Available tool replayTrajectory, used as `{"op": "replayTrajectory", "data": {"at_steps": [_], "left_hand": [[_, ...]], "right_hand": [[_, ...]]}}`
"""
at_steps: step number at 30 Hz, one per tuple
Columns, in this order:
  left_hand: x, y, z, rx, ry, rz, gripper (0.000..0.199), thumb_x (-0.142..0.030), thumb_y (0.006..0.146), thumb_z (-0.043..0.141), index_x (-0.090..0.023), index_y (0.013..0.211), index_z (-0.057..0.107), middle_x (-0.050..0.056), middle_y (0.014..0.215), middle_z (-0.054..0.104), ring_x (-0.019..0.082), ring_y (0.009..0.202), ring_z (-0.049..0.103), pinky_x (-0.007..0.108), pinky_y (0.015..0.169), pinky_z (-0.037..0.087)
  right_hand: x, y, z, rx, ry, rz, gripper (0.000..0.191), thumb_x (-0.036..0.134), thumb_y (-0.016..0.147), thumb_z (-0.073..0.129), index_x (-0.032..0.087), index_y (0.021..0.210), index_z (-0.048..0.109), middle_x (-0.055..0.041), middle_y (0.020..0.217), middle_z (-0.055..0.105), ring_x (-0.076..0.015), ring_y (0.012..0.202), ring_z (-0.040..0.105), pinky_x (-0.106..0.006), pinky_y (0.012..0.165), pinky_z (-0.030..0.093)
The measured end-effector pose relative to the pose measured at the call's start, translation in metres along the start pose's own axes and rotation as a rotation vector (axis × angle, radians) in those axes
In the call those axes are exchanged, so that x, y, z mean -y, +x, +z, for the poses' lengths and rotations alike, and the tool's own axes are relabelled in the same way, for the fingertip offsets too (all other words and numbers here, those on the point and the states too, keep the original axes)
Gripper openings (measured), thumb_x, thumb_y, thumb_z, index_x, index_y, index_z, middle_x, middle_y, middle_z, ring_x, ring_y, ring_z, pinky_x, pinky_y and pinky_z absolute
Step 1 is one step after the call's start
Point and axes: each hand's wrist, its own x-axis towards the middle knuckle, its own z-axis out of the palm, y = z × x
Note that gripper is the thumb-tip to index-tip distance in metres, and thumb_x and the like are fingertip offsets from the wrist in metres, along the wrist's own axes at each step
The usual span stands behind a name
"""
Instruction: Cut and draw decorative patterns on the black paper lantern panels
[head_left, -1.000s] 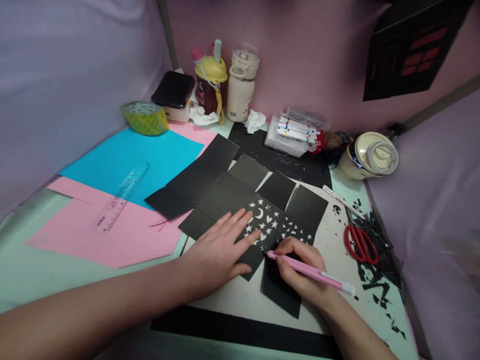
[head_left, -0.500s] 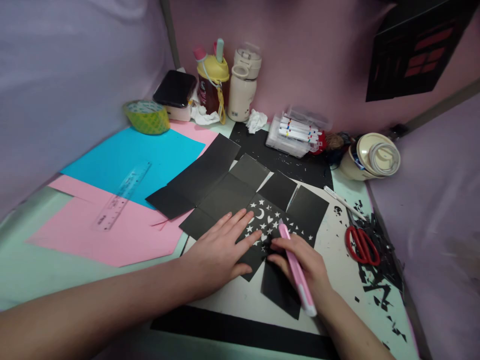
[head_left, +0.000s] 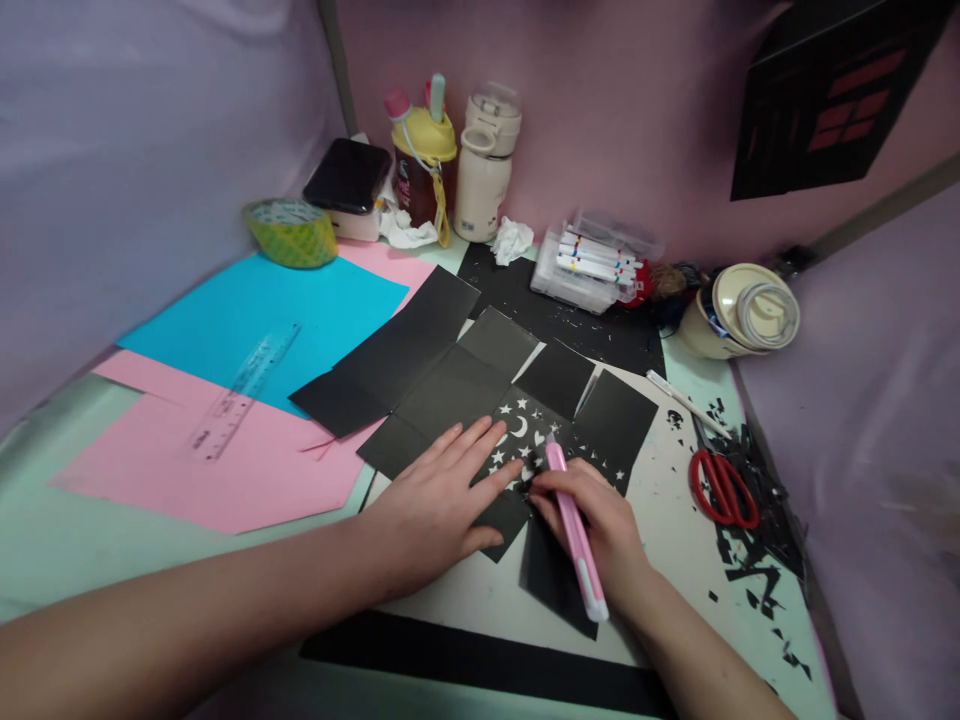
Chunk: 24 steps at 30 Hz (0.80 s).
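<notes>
My left hand (head_left: pixel 442 490) lies flat with fingers spread on a black card (head_left: pixel 457 385) that has folds and separate flaps. Beside its fingertips the card shows cut-out stars, hearts and a crescent moon (head_left: pixel 518 428). A pink craft knife (head_left: pixel 576 535) rests in my right hand (head_left: pixel 600 515), its tip by the cut-outs. The right thumb and index finger are close together at the card, near the left index finger; what lies between them is too small to make out. The card lies partly over a pale board (head_left: pixel 465 595).
Red scissors (head_left: pixel 724 488) and black scraps are at the right, near a white pen (head_left: pixel 686 403). A clear ruler (head_left: pixel 247 390) lies on blue and pink paper at the left. Tape (head_left: pixel 292 235), bottles (head_left: pixel 484 185), markers (head_left: pixel 592 265) and a cream cup (head_left: pixel 739 312) stand behind.
My right hand and the pink knife have shifted a little to the left over the cut-outs. My left hand stays flat in the same place.
</notes>
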Motion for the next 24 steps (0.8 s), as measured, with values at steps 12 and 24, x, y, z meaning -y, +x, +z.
{"op": "replayTrajectory", "data": {"at_steps": [12,24], "left_hand": [[0.001,-0.001,0.002,-0.032,0.001,0.008,0.064,-0.050,0.088,0.061,-0.024,0.143,0.040,0.012,0.158,0.020,0.031,0.146,0.014,0.048,0.116,0.020],[-0.001,-0.002,-0.004,-0.050,0.102,0.024,0.065,-0.050,0.092,0.054,-0.021,0.146,0.034,0.014,0.158,0.020,0.032,0.145,0.017,0.048,0.115,0.022]], "right_hand": [[-0.002,-0.002,-0.019,-0.424,-0.032,0.161,0.018,0.019,0.082,0.068,0.025,0.098,0.063,-0.0042,0.088,0.068,-0.0198,0.076,0.066,-0.034,0.072,0.054],[-0.048,0.004,-0.064,-0.774,-0.254,0.262,0.026,0.030,0.083,0.065,0.018,0.106,0.061,-0.0084,0.098,0.067,-0.0214,0.088,0.065,-0.040,0.087,0.051]]}}
